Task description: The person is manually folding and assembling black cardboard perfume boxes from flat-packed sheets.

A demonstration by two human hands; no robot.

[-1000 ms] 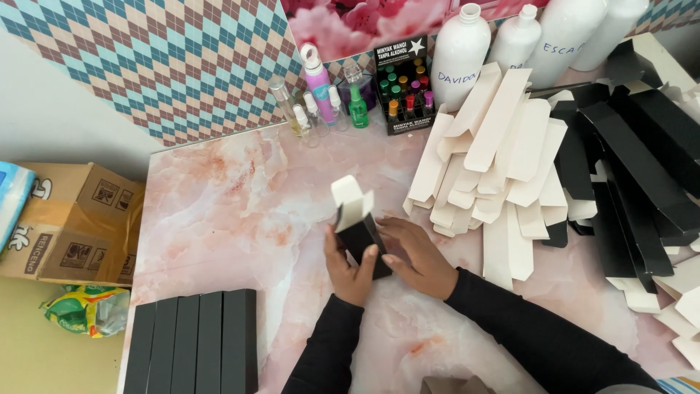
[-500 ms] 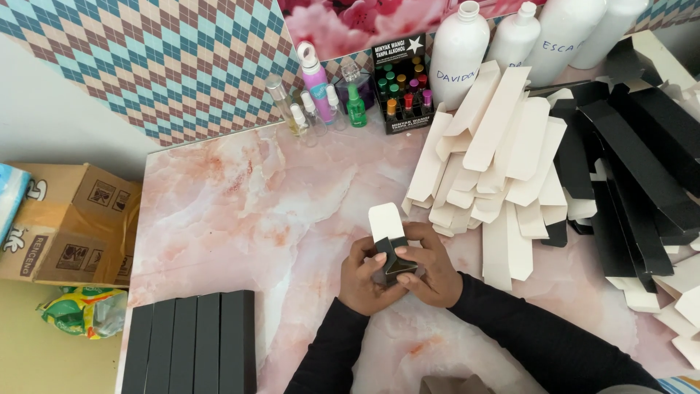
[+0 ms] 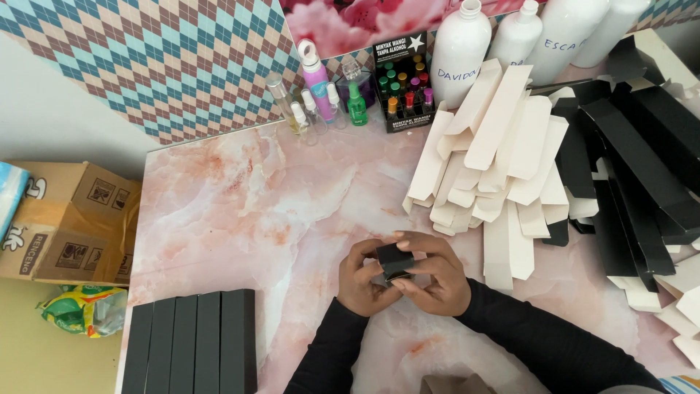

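Folded shut since a moment ago, the small black cardboard box [image 3: 394,260] sits gripped between left hand [image 3: 364,281] and right hand [image 3: 436,281] near the pink marble desk's [image 3: 240,211] front edge; five finished black boxes [image 3: 191,341] lie at its front-left corner, many flat blanks [image 3: 496,160] remain.

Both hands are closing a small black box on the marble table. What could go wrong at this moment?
The left hand and right hand press the small black box from both sides, so its thin card might crease or dent. The heap of flat white cartons lies close beyond the right hand; a wide elbow move could push some pieces out of the pile.
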